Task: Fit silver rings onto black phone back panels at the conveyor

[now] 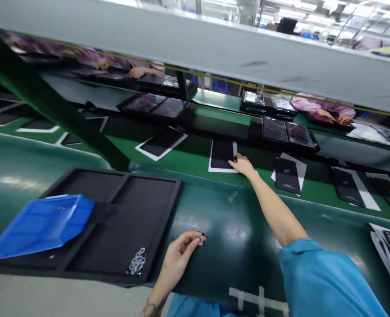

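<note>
Two bare hands in view. R hand (243, 164) reaches fwd to a black panel (221, 154) on the green belt (195, 154), just past the near edge of the work surface (228, 215). Panel's long axis runs away from the person, approx. fore-aft; can't tell which end is its top. It lies flat on a white sheet (210, 164), whose edge shows along L side & near end. R hand is part open, thumb spread from the bent fingers, tips at panel's R side, by the lower end of a narrow pale strip (235, 149); can't tell if they grip strip or panel.

L hand (179, 253) is over the work surface, nearer the body: fingers curled, thumb closed up to them; can't tell if anything small is btwn the tips.

L of it, a black tray (122, 224) w/ divided compartments: small shiny rings (137, 263) in the near R one, a blue bin (46, 224) tilted across the L part. Tape strips (259, 300) on the near edge; sheet stack (388, 259) far R.

Along the belt, more panels on white sheets: one (162, 143) to the L, slanted; one (287, 175) to the R w/ a pale mark. Beyond, black boxes (282, 132) w/ shiny flat units, & another person's hands (335, 118) in pink sleeves, far side, R
</note>
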`<action>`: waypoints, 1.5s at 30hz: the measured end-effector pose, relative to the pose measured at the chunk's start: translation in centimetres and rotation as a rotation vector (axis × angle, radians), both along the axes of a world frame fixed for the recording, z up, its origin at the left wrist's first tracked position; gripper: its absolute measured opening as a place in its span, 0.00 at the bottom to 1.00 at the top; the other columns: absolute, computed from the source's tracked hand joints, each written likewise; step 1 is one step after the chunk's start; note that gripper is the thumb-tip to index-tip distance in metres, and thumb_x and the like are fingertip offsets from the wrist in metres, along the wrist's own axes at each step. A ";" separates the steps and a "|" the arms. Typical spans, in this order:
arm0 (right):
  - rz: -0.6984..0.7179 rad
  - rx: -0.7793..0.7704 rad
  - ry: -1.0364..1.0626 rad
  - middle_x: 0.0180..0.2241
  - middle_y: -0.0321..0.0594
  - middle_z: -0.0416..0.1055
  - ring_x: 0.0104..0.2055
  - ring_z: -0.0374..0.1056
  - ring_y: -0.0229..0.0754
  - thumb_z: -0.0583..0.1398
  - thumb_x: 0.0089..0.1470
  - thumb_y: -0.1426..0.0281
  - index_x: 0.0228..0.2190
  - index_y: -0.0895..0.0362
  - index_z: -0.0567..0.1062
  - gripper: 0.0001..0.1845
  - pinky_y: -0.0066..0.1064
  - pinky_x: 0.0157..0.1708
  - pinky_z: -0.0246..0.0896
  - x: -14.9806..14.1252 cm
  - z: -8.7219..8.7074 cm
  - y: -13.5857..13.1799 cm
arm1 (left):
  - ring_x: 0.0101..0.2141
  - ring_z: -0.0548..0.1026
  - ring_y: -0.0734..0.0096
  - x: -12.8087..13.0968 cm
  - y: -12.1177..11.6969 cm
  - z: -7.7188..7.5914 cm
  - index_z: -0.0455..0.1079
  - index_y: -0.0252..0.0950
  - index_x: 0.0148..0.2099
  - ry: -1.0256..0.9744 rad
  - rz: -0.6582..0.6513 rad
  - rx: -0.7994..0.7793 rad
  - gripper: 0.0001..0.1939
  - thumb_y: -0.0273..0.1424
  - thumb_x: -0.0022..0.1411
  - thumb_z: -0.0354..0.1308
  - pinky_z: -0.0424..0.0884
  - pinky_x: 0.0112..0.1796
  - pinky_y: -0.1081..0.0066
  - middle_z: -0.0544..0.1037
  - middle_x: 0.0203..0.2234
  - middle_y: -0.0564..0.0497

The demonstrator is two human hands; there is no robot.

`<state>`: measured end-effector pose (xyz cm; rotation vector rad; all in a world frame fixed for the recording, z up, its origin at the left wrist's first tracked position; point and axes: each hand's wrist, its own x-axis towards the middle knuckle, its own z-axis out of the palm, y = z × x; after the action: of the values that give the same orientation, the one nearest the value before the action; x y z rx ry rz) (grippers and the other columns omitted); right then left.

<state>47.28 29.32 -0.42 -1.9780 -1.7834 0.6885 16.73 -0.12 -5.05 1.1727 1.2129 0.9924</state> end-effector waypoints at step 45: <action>-0.129 -0.050 1.887 0.20 0.23 0.54 0.15 0.42 0.27 0.72 0.61 0.63 0.35 0.54 0.74 0.13 0.17 0.10 0.42 1.6 -3.5 -13.6 | 0.51 0.75 0.53 3.8 18.1 3.4 0.84 0.42 0.40 0.710 -0.282 0.250 0.04 0.35 0.66 0.69 0.70 0.55 0.54 0.83 0.45 0.46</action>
<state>48.85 15.75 -3.88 -0.5807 -0.3915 1.6449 20.54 17.98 -1.69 1.9362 1.4276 0.5255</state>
